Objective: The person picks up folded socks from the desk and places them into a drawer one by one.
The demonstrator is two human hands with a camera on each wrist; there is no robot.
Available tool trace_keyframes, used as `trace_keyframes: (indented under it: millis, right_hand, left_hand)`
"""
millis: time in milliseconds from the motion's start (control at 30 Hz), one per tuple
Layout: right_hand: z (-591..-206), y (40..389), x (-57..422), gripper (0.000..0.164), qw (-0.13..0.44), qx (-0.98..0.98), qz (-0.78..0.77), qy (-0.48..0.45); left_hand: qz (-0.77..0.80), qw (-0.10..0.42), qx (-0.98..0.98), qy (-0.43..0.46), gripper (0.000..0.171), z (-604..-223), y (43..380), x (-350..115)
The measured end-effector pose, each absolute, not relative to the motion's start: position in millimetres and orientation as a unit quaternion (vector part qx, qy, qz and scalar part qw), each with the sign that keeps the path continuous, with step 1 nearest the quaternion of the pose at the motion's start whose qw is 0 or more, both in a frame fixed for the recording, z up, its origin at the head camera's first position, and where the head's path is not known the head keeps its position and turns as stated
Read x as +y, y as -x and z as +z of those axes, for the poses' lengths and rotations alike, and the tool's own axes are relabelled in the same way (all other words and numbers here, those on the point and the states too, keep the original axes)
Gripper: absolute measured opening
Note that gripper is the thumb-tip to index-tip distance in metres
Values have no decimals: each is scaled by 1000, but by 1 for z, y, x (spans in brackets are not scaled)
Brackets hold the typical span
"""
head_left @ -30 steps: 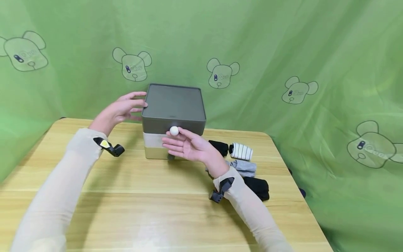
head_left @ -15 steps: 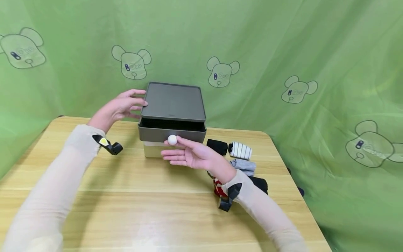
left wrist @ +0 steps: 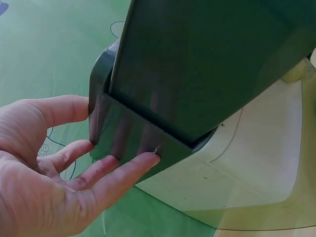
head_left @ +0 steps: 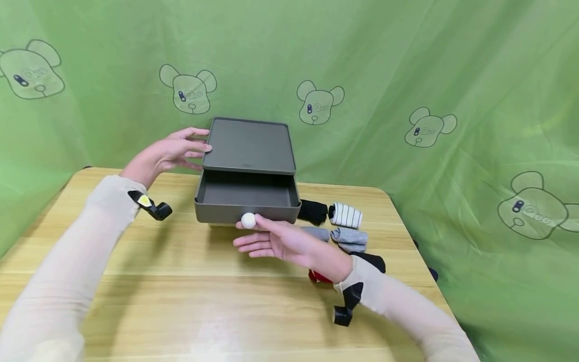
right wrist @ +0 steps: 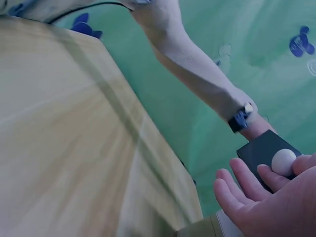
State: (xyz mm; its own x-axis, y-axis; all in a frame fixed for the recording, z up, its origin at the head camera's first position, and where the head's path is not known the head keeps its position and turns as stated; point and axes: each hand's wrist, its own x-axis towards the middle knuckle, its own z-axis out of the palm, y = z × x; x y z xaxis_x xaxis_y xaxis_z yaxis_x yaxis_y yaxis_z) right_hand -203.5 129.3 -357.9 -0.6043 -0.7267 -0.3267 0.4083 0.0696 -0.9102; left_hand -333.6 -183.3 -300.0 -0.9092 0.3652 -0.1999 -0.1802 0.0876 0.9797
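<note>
The green backdrop [head_left: 371, 50] bore blurred lettering [head_left: 195, 94]; your right hand [head_left: 288, 243] pinched the white knob [head_left: 248, 220], your relaxed left hand [head_left: 172, 151] touched the cabinet [head_left: 250, 146].

Red cloth [head_left: 318, 276] toward right edge of tabletop [head_left: 181, 301] partly covered by right hand [head_left: 289, 243]. Rear of drawer [head_left: 219, 213] hidden beneath lid [head_left: 250, 145]; mark [head_left: 246, 165] on lid too small to be read. Near tabletop edge cut off.

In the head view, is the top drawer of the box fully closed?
No, the top drawer stands out in front of the box, its inside showing, and the right hand pinches its white knob.
</note>
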Motion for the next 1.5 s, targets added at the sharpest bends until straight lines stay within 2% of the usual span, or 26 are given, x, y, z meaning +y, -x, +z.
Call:
trace_keyframes:
  millis: [333, 633, 867, 1000, 1100, 1267, 1400, 1500]
  right_hand:
    - [-360, 173, 134, 59, 424, 588, -677, 130]
    - [-364, 163, 136, 63, 433, 591, -665, 146]
    - [-362, 165, 139, 59, 446, 614, -633, 156]
    - [-347, 170, 147, 49, 446, 641, -585, 219]
    - [-327, 175, 158, 41, 409, 652, -556, 315]
    - [-288, 189, 182, 32, 315, 671, -507, 439]
    - [-267, 204, 208, 24, 248, 727, -423, 481]
    - [-261, 216, 226, 19, 224, 770, -345, 488]
  left_hand:
    - [679, 207, 702, -63, 76, -296, 333, -183]
    - [679, 209, 701, -59, 76, -297, 333, -182]
    - [682, 212, 697, -57, 76, -299, 331, -181]
    - [682, 214, 697, -56, 76, -300, 330, -180]
    - [678, 214, 701, -58, 76, -299, 329, -180]
    - [680, 213, 700, -56, 76, -298, 330, -181]
    - [682, 212, 698, -53, 76, -298, 331, -183]
    - [679, 212, 700, -53, 76, -298, 331, -183]
